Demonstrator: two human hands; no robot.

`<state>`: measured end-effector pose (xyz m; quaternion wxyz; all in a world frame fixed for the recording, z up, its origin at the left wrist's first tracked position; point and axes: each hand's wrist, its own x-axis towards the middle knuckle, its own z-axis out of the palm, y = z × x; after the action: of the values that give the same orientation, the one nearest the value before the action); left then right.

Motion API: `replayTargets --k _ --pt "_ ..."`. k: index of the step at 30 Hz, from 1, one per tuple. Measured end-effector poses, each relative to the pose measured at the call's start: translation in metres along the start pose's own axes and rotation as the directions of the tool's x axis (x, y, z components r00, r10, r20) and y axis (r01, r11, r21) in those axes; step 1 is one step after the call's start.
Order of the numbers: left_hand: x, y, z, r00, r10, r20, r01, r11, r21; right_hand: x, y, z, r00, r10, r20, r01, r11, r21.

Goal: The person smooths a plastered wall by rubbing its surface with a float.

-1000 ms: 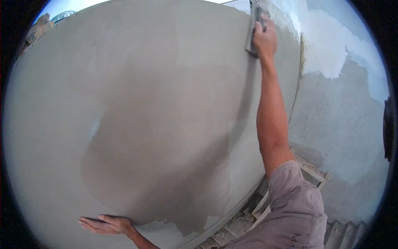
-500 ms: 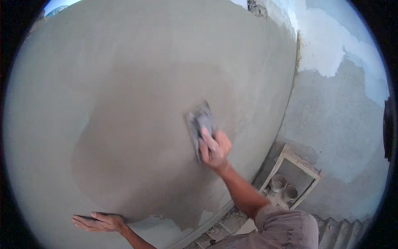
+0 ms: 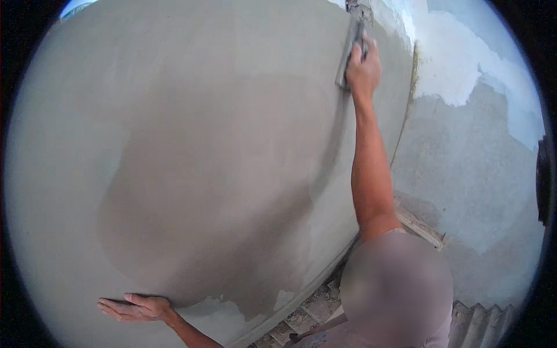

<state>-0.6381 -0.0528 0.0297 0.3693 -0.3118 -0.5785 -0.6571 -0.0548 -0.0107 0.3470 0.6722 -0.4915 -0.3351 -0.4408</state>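
My right hand [image 3: 365, 66] is wrapped round a grey plastering float [image 3: 343, 76], held against the upper right of a plastered wall [image 3: 191, 133]. That arm is stretched far up, and the float stands nearly upright near the wall's right edge. Lower left, my left hand [image 3: 139, 307] rests on the plaster with its fingers stretched out and nothing in it. A darker, damp-looking patch [image 3: 203, 191] spreads over the middle of the wall, between my two hands.
To the right, a second wall [image 3: 464, 162] with patchy white and grey coating meets the plastered one. Partly behind my arm is a wooden frame [image 3: 423, 229]. Corrugated sheeting [image 3: 481, 322] lies lower right, and rubble-like blocks [image 3: 299, 319] line the wall's foot.
My right hand has moved the float up and to the right, from mid-wall to near the top right edge. My arm and shoulder now hide most of the wooden frame. My left hand stays put.
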Motion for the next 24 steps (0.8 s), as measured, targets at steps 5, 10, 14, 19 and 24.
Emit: replayTargets --k 5,10,14,19,24 --pt "0.0 0.001 -0.001 1.0 -0.016 0.01 0.016 1.0 -0.002 -0.153 0.01 -0.066 0.969 0.247 0.002 -0.247 0.969 0.019" --pt "0.0 0.002 -0.001 1.0 0.0 0.012 0.0 1.0 0.018 -0.246 -0.057 -0.105 0.947 -0.255 0.197 0.199 0.944 0.265" --pt "0.001 0.0 -0.001 1.0 0.019 0.004 -0.019 1.0 0.015 -0.132 -0.083 -0.055 0.875 -0.453 0.17 0.419 0.885 0.203" --pt "0.0 -0.002 -0.001 0.999 0.04 0.017 -0.04 0.999 0.018 0.019 -0.046 0.008 0.945 -0.317 -0.076 0.323 0.943 0.084" --pt "0.0 -0.002 0.002 0.999 0.03 -0.01 -0.03 0.999 0.027 0.001 0.05 -0.013 0.986 0.167 0.017 -0.166 0.984 -0.06"
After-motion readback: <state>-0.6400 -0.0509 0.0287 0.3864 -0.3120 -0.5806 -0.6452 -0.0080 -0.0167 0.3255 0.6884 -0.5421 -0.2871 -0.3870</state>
